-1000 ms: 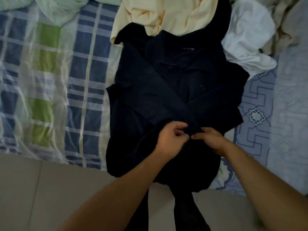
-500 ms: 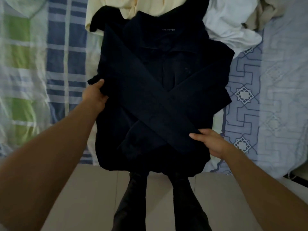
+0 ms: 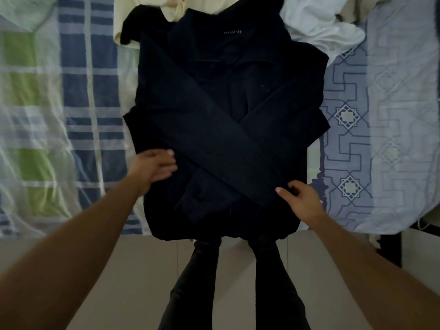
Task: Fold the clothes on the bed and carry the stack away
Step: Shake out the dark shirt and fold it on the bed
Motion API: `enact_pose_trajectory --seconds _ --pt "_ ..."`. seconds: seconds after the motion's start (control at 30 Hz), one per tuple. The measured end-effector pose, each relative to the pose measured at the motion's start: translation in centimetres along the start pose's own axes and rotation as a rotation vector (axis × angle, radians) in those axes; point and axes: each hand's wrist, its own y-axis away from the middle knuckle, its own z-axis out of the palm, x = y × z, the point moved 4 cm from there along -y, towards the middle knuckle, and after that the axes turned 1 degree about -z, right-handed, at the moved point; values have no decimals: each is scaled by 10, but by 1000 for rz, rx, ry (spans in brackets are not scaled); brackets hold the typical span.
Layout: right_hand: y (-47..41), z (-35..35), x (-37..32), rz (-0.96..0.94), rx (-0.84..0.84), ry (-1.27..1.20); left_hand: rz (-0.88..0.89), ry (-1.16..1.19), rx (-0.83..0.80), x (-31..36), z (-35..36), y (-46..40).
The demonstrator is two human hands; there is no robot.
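Between both hands (image 3: 303, 201), dark shirt (image 3: 228, 129), sleeves crossed

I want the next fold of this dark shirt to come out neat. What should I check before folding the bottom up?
1. Sleeves crossed flat over the dark shirt: ok.
2. Left hand on the shirt's left side, fingers fairly straight: ok.
3. Right hand at the right sleeve end: ok; firm grip: cannot tell.
4. Hem lies on the bed: not ok, it hangs over the edge.
5. Space above the collar: not ok, the cream garment and white garment touch it.
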Motion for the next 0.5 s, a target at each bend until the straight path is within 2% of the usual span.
enact_pose_trajectory --seconds 0.1,0.17,0.23,0.3,0.4,0.5 --pt "1 0 5 37 -53 -65 -13 -393 -68 -41 17 21" --pt "2 0 4 54 -41 -121 16 -637 -171 -59 25 29" --pt "4 0 0 50 3 -140 82 -779 -262 -66 29 31" --pt "7 1 -3 56 55 -182 141 -675 -232 -61 26 34" --pt "11 3 -1 74 111 -276 190 -314 -5 -47 8 33" --pt "12 7 5 22 138 -111 196 -359 93 -51 -7 25"
